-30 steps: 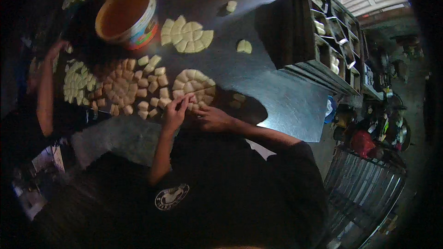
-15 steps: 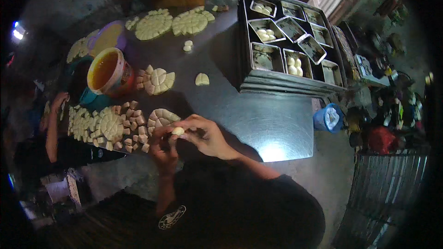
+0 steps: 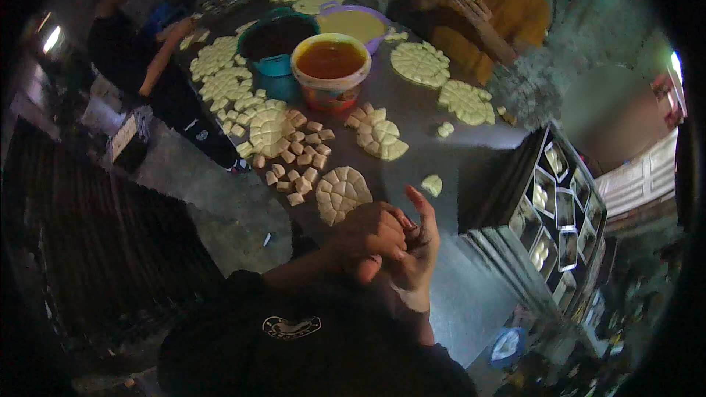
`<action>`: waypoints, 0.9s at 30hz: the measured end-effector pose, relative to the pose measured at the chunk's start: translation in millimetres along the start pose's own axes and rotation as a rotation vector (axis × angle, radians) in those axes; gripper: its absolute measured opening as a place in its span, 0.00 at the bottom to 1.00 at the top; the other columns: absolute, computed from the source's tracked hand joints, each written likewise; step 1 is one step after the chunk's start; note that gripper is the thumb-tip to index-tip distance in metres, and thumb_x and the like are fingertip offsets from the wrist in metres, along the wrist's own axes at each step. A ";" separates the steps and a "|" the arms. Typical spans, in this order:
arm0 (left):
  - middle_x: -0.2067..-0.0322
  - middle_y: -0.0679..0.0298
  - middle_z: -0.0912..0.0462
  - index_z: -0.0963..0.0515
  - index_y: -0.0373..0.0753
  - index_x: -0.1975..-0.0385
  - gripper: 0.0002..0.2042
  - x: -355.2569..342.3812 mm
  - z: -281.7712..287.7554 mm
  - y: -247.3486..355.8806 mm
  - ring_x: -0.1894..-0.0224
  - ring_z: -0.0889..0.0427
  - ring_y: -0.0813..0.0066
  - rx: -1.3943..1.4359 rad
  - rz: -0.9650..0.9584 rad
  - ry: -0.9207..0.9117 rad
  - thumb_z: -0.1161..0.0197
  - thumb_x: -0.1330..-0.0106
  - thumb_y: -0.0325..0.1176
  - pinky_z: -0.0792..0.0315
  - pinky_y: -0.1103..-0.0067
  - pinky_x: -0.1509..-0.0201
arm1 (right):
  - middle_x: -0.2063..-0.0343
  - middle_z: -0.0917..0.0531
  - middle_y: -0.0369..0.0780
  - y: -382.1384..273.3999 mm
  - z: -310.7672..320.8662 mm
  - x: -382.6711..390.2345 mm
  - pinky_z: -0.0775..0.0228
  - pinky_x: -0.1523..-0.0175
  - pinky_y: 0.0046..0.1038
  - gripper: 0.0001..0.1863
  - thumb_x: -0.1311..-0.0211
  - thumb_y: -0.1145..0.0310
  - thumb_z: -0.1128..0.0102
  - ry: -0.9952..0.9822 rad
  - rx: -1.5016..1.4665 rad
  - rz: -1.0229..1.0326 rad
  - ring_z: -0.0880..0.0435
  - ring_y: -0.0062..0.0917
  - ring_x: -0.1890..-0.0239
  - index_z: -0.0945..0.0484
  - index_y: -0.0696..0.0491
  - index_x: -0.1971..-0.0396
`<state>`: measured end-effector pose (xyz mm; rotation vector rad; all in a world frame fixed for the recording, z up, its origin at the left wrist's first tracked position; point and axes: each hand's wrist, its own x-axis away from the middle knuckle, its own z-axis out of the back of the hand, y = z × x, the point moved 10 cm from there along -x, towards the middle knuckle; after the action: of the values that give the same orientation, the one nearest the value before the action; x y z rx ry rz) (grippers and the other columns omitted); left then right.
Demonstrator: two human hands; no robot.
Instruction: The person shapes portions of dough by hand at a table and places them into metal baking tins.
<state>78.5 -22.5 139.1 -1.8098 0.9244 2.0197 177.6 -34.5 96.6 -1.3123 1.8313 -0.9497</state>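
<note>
My left hand (image 3: 370, 239) is curled over the palm of my right hand (image 3: 419, 261), just above the near edge of the metal table. One finger of the right hand points up, while its other fingers are mostly hidden. Whatever lies between the hands cannot be seen. Right beside my left hand is a flat brown dough round (image 3: 343, 195), scored into wedges. Loose brown dough pieces (image 3: 302, 163) lie to its left, near a pale cut dough round (image 3: 270, 132). Beyond my raised finger sits a small pale dough piece (image 3: 432, 185).
A bucket of orange stuff (image 3: 331, 92) stands mid-table, with a teal basin (image 3: 272, 66) and a purple bowl (image 3: 377, 16) behind. Baking tins (image 3: 565, 209) top a tray stack at right. One co-worker's hands (image 3: 471, 4) hold pale dough; another person's arm (image 3: 158, 66) reaches in at left.
My view has swung and tilted, so the table sits differently in it. A small pale dough ball showed at my fingertips before; now my hands press together and it is out of sight.
</note>
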 end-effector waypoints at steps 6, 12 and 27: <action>0.52 0.56 0.22 0.30 0.39 0.42 0.29 65.6 72.5 -78.7 0.49 0.21 0.64 0.394 0.486 0.402 0.32 0.36 0.51 0.26 0.65 0.43 | 0.48 0.23 0.41 43.5 -61.8 -55.3 0.29 0.59 0.19 0.40 0.35 0.71 0.35 -0.143 0.141 -0.175 0.23 0.15 0.61 0.47 0.55 0.28; 0.39 0.56 0.36 0.44 0.40 0.31 0.37 79.7 197.1 -122.9 0.40 0.29 0.65 0.286 0.702 0.689 0.30 0.37 0.35 0.31 0.69 0.37 | 0.51 0.23 0.41 91.1 -157.3 -165.9 0.25 0.48 0.28 0.35 0.32 0.76 0.42 -0.335 -0.324 -0.426 0.22 0.22 0.51 0.45 0.54 0.28; 0.52 0.61 0.22 0.27 0.38 0.43 0.16 165.3 407.7 -171.5 0.52 0.22 0.77 -0.019 1.324 0.756 0.41 0.27 0.34 0.28 0.77 0.45 | 0.51 0.18 0.45 312.6 -125.9 -630.2 0.27 0.44 0.34 0.18 0.31 0.64 0.47 -0.753 2.044 0.280 0.18 0.37 0.50 0.23 0.56 0.46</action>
<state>-169.8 325.4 -61.5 -2.2469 2.9023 1.6852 89.1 661.8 -38.1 0.0459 -0.0611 -1.1817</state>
